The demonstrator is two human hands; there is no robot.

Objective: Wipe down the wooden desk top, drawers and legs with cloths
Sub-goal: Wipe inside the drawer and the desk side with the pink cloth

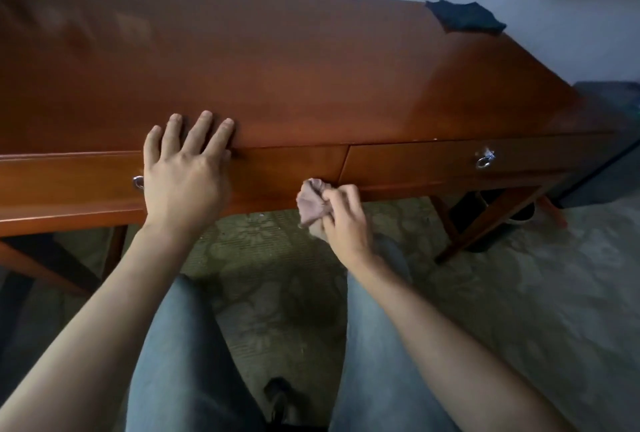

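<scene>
the desk top (277,60) lies bare apart from a dark cloth (465,16) at its far right corner.

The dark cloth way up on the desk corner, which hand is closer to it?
Right. The right hand, gripping a pink cloth, is below the drawer fronts, nearer the dark cloth. The left hand rests farther left.

L hand (183,171): fingers straight, spread, pointing ~12 o'clock; tips over the worktop (277,67) front edge, palm over the drawer front (69,182). L forearm runs from 7 o'clock up to the wrist, bare. R hand (343,220): fingers curled, grip pinching a bunched pinkish cloth (311,203) at its 10 o'clock side. R forearm comes in from 5 o'clock, bare. Both legs in grey trousers below, btwn the arms.
</scene>
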